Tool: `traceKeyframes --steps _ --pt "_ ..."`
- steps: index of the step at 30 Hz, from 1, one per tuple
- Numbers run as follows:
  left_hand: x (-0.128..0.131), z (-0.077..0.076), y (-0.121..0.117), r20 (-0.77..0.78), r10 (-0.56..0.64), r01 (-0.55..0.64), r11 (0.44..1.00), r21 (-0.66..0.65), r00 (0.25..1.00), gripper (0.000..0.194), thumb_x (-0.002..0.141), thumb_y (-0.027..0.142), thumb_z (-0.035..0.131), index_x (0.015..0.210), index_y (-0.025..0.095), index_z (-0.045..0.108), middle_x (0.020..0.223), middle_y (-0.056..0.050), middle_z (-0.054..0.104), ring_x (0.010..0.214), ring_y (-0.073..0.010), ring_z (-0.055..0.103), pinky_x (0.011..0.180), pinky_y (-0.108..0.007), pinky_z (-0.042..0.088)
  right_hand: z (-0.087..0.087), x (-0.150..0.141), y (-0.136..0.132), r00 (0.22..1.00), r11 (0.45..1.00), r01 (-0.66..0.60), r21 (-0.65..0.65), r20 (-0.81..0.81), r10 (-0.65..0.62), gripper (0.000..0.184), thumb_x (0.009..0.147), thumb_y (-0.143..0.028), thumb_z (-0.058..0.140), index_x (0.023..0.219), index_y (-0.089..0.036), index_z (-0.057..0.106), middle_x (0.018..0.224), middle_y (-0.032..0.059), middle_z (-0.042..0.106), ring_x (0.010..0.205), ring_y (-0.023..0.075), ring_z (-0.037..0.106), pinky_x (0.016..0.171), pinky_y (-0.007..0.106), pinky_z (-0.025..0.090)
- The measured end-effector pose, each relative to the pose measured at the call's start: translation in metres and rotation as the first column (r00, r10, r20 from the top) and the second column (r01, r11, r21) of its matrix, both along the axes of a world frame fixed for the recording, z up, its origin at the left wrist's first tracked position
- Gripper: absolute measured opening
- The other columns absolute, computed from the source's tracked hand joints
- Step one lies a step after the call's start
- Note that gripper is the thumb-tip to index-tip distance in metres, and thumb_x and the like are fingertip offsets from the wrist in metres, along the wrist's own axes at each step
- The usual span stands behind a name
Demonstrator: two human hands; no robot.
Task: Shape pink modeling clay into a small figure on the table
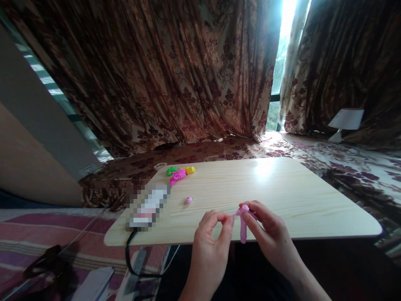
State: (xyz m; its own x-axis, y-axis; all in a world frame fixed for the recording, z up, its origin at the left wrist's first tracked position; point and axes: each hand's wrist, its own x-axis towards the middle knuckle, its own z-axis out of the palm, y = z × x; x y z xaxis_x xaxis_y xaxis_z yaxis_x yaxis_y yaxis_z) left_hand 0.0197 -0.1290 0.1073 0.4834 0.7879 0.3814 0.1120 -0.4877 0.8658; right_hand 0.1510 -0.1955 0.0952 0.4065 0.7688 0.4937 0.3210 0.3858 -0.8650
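Observation:
Over the front edge of the table, both my hands work on a soft, light-pink, clay-like piece. A smooth round-ended strip of it hangs down between the hands, with a rounded lump at the top. My left hand pinches a thin end of the piece between thumb and forefinger. Thumb and fingers of my right hand are closed on its upper part, hiding some of it. A small light-pink ball lies on the tabletop, beyond my left hand and to its left.
At the pale wooden table's back left lie a magenta strand-like bundle, a green piece and a yellow piece. A blurred-out object with a black cable is at the left edge. A lamp stands far right.

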Motion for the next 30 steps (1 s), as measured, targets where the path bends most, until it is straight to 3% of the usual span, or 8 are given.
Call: traceKeyframes --steps 6,12,19,27,30 --pt "-0.004 0.006 0.002 -0.061 0.05 -0.051 0.999 -0.003 0.997 0.014 0.08 0.026 0.057 0.092 0.021 0.062 0.088 -0.001 0.064 0.091 -0.019 0.058 0.089 -0.031 0.039 0.002 0.001 -0.002 1.0 1.0 0.009 0.003 -0.005 -0.009 0.013 0.089 -0.026 0.053 0.099 -0.021 0.06 0.092 0.0035 0.06 0.084 0.0181 0.058 0.074 0.029 0.047" --pt "-0.001 0.016 0.008 -0.06 -0.016 0.019 0.999 0.05 0.998 0.017 0.087 0.025 0.047 0.076 0.019 0.059 0.08 0.0 0.061 0.084 -0.0169 0.057 0.082 -0.029 0.041 0.003 -0.003 -0.001 1.0 1.0 -0.015 -0.007 0.01 0.015 0.013 0.091 -0.024 0.051 0.099 -0.021 0.06 0.089 0.0035 0.059 0.083 0.018 0.057 0.074 0.03 0.045" --pt "0.004 0.011 0.004 -0.043 -0.011 0.014 0.998 0.066 0.999 0.017 0.084 0.021 0.049 0.068 0.018 0.055 0.073 0.001 0.056 0.075 -0.0148 0.055 0.074 -0.026 0.042 0.001 -0.003 -0.002 1.0 1.0 -0.019 -0.003 0.013 0.019 0.013 0.09 -0.024 0.052 0.1 -0.021 0.06 0.092 0.0039 0.059 0.084 0.0181 0.057 0.073 0.03 0.045" --pt "0.002 0.012 0.003 -0.044 -0.012 0.013 1.0 0.029 0.999 0.018 0.087 0.027 0.046 0.077 0.02 0.058 0.084 -0.002 0.061 0.087 -0.018 0.057 0.085 -0.031 0.041 0.002 -0.007 -0.002 1.0 1.0 -0.005 -0.007 0.02 0.005 0.014 0.09 -0.025 0.051 0.1 -0.021 0.06 0.091 0.0045 0.06 0.084 0.0191 0.058 0.073 0.032 0.047" --pt "0.006 0.011 0.002 -0.073 0.024 -0.018 0.996 0.087 0.997 0.012 0.085 0.027 0.05 0.078 0.02 0.057 0.082 -0.001 0.06 0.086 -0.0183 0.057 0.086 -0.033 0.041 0.002 -0.008 -0.001 1.0 1.0 -0.009 -0.008 0.009 0.009 0.013 0.09 -0.026 0.052 0.099 -0.021 0.061 0.09 0.0043 0.06 0.083 0.0188 0.058 0.073 0.031 0.047"
